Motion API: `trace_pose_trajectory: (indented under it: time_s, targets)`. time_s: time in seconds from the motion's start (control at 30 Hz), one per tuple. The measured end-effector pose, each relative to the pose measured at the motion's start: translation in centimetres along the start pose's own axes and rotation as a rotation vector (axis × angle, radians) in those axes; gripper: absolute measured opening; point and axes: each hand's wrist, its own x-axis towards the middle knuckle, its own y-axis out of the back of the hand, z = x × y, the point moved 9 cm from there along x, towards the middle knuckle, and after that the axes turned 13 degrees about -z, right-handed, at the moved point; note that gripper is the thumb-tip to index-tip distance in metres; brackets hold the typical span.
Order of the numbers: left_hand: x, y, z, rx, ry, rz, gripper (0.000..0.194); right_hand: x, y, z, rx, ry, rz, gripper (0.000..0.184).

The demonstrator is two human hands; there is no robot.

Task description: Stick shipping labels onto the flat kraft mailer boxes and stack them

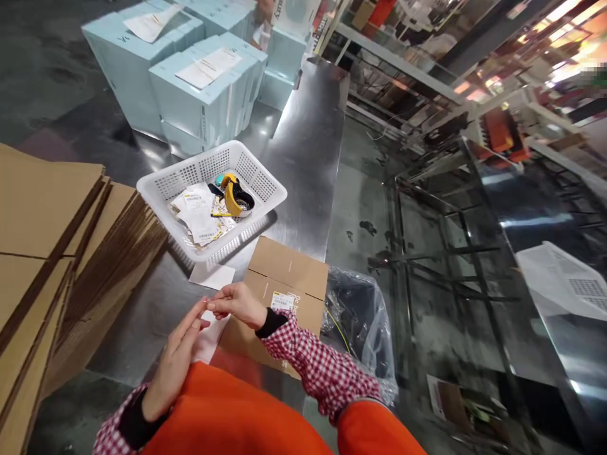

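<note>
Left hand (pixel 176 351), right hand (pixel 239 304): fingertips together, anything pinched I cannot tell. One cardboard box (pixel 287 260), near the table (pixel 308 164) edge; a sleeve (pixel 315 360) nudge could drop it.

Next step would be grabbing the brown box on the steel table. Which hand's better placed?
Probably the right hand: its checkered sleeve crosses over the brown box. The left hand is off to the box's left.
</note>
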Motion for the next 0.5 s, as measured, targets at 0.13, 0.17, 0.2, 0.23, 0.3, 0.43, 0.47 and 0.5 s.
trace_pose_trajectory:
  time_s: [0.13, 0.17, 0.2, 0.23, 0.3, 0.43, 0.47, 0.5]
  targets:
    - [-0.1, 0.4, 0.7, 0.327, -0.094, -0.057, 0.049, -0.6, 0.2, -0.2, -0.128, 0.014, 0.005, 0.042]
    - [0.0, 0.9, 0.6, 0.378, -0.109, -0.047, 0.049, -0.8, 0.5, -0.3, -0.172, 0.021, 0.007, 0.040]
    - [0.1, 1.7, 0.2, 0.408, -0.112, -0.015, 0.050, -1.0, 1.0, -0.2, -0.212, 0.027, 0.016, 0.038]
    - [0.1, 2.9, -0.4, 0.431, -0.107, 0.049, 0.052, -1.2, 1.7, -0.1, -0.246, 0.037, 0.036, 0.036]
    - [0.1, 5.3, -1.9, 0.512, -0.117, 0.199, 0.055, -1.4, 3.7, 0.7, -0.295, 0.067, 0.120, 0.031]
    - [1.1, 3.7, -5.8, 0.722, -0.248, 0.035, 0.036, -0.6, 6.4, 4.3, -0.452, 0.062, 0.270, 0.022]
    - [1.4, 2.4, -7.0, 0.730, -0.269, -0.067, 0.032, 0.0, 6.6, 5.3, -0.524, 0.035, 0.281, 0.020]
    - [1.6, 1.3, -8.0, 0.732, -0.285, -0.146, 0.029, 0.5, 6.6, 6.2, -0.595, 0.007, 0.284, 0.018]
